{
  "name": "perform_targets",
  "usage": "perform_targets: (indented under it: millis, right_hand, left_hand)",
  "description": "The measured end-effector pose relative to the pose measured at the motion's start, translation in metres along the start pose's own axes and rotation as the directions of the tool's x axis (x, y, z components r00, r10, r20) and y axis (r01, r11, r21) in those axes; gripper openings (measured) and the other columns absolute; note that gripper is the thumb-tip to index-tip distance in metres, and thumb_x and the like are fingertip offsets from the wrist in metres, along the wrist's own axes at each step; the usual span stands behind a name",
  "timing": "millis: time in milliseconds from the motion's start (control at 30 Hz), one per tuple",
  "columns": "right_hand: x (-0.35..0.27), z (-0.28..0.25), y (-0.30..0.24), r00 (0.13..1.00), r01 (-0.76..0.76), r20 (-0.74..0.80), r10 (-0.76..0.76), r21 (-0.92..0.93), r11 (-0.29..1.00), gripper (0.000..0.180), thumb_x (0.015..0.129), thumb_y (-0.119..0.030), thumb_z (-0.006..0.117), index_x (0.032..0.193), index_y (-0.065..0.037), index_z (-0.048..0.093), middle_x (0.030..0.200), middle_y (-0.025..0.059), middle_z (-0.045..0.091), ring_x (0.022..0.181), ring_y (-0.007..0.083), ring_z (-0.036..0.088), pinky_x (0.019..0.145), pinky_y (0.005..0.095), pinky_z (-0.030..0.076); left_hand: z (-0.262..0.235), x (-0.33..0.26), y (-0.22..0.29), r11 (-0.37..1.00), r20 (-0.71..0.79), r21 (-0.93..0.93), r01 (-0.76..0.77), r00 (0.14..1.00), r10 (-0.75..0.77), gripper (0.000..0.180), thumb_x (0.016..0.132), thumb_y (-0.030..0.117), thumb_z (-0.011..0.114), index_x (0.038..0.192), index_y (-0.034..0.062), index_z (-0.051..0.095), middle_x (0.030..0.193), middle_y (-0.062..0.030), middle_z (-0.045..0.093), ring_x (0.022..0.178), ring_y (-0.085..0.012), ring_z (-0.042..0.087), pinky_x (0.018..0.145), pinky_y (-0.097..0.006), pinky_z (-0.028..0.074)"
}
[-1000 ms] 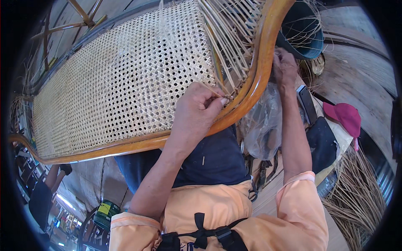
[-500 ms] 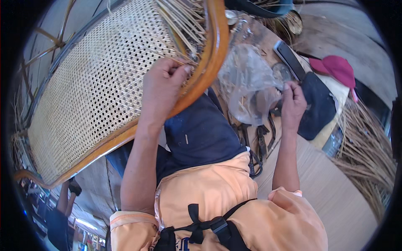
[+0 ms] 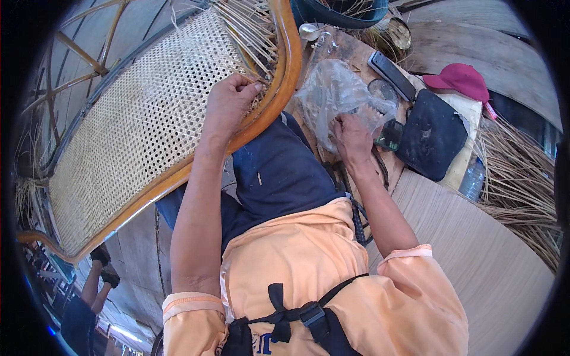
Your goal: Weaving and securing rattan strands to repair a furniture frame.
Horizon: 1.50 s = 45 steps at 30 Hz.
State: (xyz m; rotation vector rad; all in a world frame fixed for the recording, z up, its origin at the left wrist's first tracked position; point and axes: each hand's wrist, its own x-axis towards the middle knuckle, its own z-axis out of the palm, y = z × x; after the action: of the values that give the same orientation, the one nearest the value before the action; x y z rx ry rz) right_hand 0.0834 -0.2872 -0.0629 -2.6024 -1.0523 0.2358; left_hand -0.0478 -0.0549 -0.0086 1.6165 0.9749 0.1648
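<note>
A woven cane panel [image 3: 148,113] in a curved, varnished wooden frame [image 3: 270,113] leans across my left side. My left hand [image 3: 228,105] rests at the panel's edge beside the frame, thumb and forefinger pinched on a thin cane strand [image 3: 242,77]. Loose cane ends [image 3: 252,26] stick out above it. On the low board to the right lies a crumpled clear plastic bag [image 3: 326,86]. My right hand [image 3: 354,142] is at the bag's near side, fingers curled against the plastic; the fingertips are partly hidden.
Beyond the bag lie a phone [image 3: 392,76], a dark pouch [image 3: 433,133] and a red cap [image 3: 460,82]. A water bottle [image 3: 473,180] and a heap of dry cane strips [image 3: 516,172] are farther right. A dark basin [image 3: 341,15] stands at the back.
My right hand has moved left from the bag's right edge to its near side, and the bag has crumpled lower. My left hand stays at the panel's edge. The whole view has shifted slightly.
</note>
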Motion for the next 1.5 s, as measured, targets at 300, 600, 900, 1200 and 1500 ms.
perform_targets:
  millis: [300, 600, 900, 1200, 1500]
  right_hand:
    - [-0.001, -0.006, 0.013, 0.998, -0.056, -0.008, 0.056, 0.024, 0.998, 0.024, 0.083, -0.023, 0.051, 0.095, -0.005, 0.061, 0.092, 0.0175, 0.060, 0.084, 0.0374, 0.057, 0.076, 0.0440, 0.044]
    - [-0.005, -0.055, 0.010, 0.969, -0.224, 0.222, 0.109, 0.596, 0.771, 0.030, 0.083, -0.001, 0.054, 0.113, -0.005, 0.056, 0.088, 0.0043, 0.060, 0.070, 0.0090, 0.056, 0.060, 0.0240, 0.048]
    - [0.038, -0.079, -0.108, 0.991, -0.017, 0.115, -0.074, 0.640, 0.768, 0.010, 0.086, -0.004, 0.056, 0.096, 0.000, 0.059, 0.080, 0.0012, 0.059, 0.070, 0.0081, 0.056, 0.065, 0.0209, 0.046]
    - [0.069, -0.026, -0.126, 0.977, 0.186, 0.001, -0.214, 0.493, 0.850, 0.011, 0.083, -0.005, 0.061, 0.094, 0.000, 0.061, 0.079, 0.0070, 0.061, 0.071, 0.0107, 0.057, 0.067, 0.0246, 0.047]
    - [0.073, -0.028, -0.138, 0.854, 0.519, -0.046, -0.518, 0.128, 0.845, 0.013, 0.082, -0.002, 0.057, 0.095, -0.002, 0.059, 0.083, 0.0154, 0.060, 0.075, 0.0316, 0.060, 0.066, 0.0340, 0.048]
  left_hand:
    - [-0.003, 0.000, -0.003, 0.995, 0.062, -0.100, -0.002, 0.998, 0.008, 0.019, 0.084, 0.016, 0.061, 0.095, 0.0009, 0.062, 0.066, 0.0033, 0.051, 0.054, -0.0025, 0.040, 0.047, -0.019, 0.031]
    - [-0.010, 0.000, -0.003, 0.910, 0.114, -0.405, 0.087, 0.993, -0.044, 0.024, 0.086, 0.021, 0.059, 0.102, 0.0025, 0.060, 0.064, 0.0028, 0.049, 0.051, -0.0039, 0.045, 0.042, -0.018, 0.036]
    - [-0.004, 0.015, -0.023, 0.987, -0.088, -0.058, -0.148, 0.986, 0.142, 0.022, 0.084, 0.022, 0.060, 0.090, 0.0014, 0.065, 0.062, -0.0046, 0.057, 0.051, -0.0088, 0.052, 0.047, -0.025, 0.042]
    - [0.002, 0.019, -0.024, 0.937, -0.171, 0.224, -0.269, 0.936, 0.309, 0.026, 0.082, 0.030, 0.058, 0.084, 0.0057, 0.066, 0.074, -0.0168, 0.063, 0.074, -0.0333, 0.061, 0.067, -0.044, 0.047]
    - [0.006, 0.024, -0.025, 0.954, -0.206, 0.201, -0.222, 0.943, 0.262, 0.026, 0.081, 0.031, 0.059, 0.083, 0.0065, 0.067, 0.076, -0.0165, 0.063, 0.076, -0.0345, 0.061, 0.069, -0.045, 0.049]
